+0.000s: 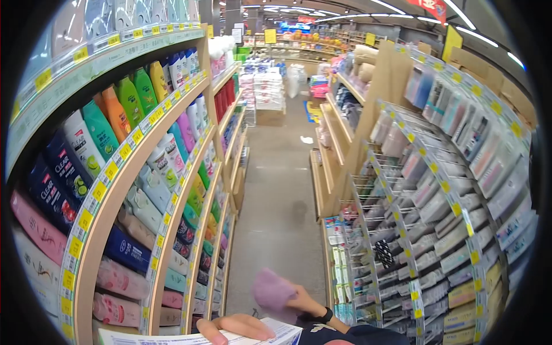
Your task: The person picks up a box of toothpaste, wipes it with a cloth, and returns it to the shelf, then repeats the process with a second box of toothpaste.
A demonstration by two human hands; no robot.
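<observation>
Wooden shelving (109,213) rises to the left of the printed box (167,338), stocked with coloured bottles (63,167); were we to swing the box that way, a corner could knock one loose, since the aisle leaves us little room. Our left hand (238,326) lies on the upper edge of the box, fingers bent over it and holding it (the thumb and the underside are out of sight, so we cannot tell how well it is supported from below). With no other hand on the box, it could tip if our fingers slackened.

Just beyond the box, toward its right end, hangs the purple cloth (275,293), bunched in our right hand (305,303). That hand closes around the fabric, but the folds cover most of the fingers, so we cannot tell how tightly they pinch. A weak grip could let the cloth slip to the grey floor (270,201) beyond the box, and we might tread on it.

Right of the box come our dark wristband (326,314) and sleeve (368,335), then a rack (451,198) of hanging packets; a careless elbow could snag its wire hooks.
</observation>
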